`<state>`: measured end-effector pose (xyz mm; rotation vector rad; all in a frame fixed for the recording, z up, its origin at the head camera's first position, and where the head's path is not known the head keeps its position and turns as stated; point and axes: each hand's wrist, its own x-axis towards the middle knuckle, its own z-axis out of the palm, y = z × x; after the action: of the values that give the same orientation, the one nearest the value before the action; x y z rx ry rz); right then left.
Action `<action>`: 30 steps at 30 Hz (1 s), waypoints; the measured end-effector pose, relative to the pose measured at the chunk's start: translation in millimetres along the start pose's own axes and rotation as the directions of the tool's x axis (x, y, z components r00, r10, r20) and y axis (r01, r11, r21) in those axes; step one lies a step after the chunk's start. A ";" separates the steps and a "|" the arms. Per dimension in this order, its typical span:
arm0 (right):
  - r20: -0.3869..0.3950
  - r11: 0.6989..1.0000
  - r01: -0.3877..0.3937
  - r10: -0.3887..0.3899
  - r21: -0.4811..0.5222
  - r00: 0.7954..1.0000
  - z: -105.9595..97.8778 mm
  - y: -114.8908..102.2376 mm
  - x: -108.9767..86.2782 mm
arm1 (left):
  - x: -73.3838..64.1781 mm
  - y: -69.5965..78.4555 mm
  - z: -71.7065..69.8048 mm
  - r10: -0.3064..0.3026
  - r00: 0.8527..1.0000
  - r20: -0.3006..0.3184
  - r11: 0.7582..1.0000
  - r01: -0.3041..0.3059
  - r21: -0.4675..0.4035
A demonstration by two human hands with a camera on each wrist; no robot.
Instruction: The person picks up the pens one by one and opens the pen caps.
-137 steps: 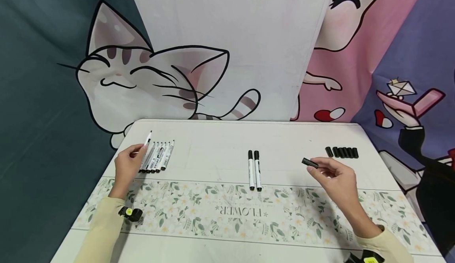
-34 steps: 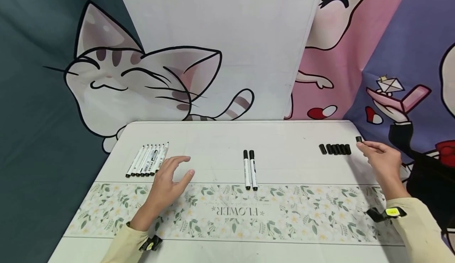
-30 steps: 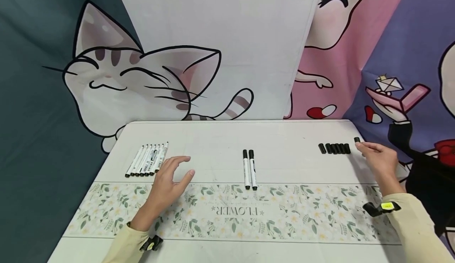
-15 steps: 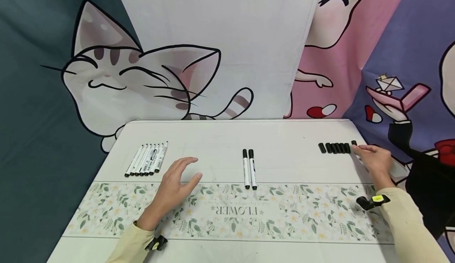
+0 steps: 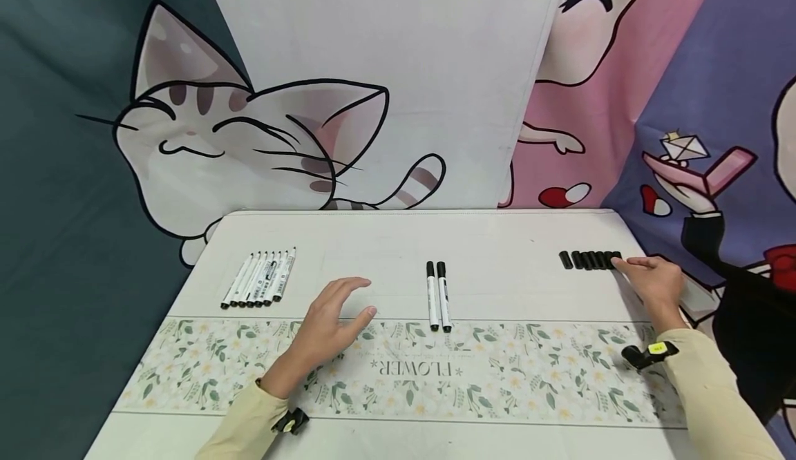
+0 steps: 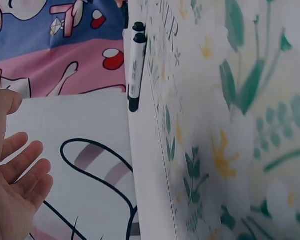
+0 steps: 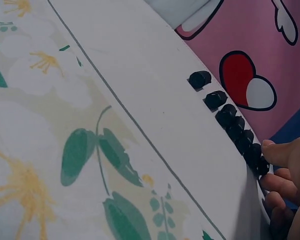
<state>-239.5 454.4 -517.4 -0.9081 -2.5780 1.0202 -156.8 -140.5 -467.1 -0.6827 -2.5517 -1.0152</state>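
Note:
My right hand pinches a black marker cap between thumb and fingertips, at the right end of a row of black caps. In the right wrist view that cap sits against its neighbour, partly hidden by the fingers. My left hand hovers over the flowered band, thumb and fingers spread, holding nothing. To its right lie two capped markers, side by side. Several uncapped white markers lie in a row at the left, tips pointing away. The left wrist view shows the left hand's loosely bent fingers.
Everything lies on a white table mat with a printed flower band. Behind its far edge hang cloths printed with a cat and other cartoon figures. The leftmost cap stands slightly apart from the others.
The right hand has carried a cap from mid-table to the row's right end and drawn it leftward against the others. The left hand has left the uncapped markers and drifted right, now holding nothing.

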 end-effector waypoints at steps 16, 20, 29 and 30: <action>0.021 0.995 0.059 -0.061 0.078 0.998 -19.6 -17.9 -15.3 | 23.5 11.7 23.7 -0.104 0.994 0.015 0.988 0.105 -0.110; -0.030 0.965 0.233 -0.232 0.121 0.972 -27.1 -39.0 -38.3 | 28.9 14.9 30.1 -0.119 0.993 0.017 0.985 0.120 -0.121; -0.133 0.838 0.528 -0.513 0.136 0.848 -26.0 -81.6 -102.5 | 41.1 24.6 46.6 -0.141 0.989 0.039 0.983 0.145 -0.109; -0.139 0.822 0.551 -0.535 0.142 0.834 -24.2 -84.7 -109.1 | 42.4 25.6 48.6 -0.146 0.988 0.045 0.982 0.150 -0.111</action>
<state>-183.4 351.8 -440.1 -0.1378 -2.3922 0.9758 -183.9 -76.6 -468.1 -0.5513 -2.6245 -1.2157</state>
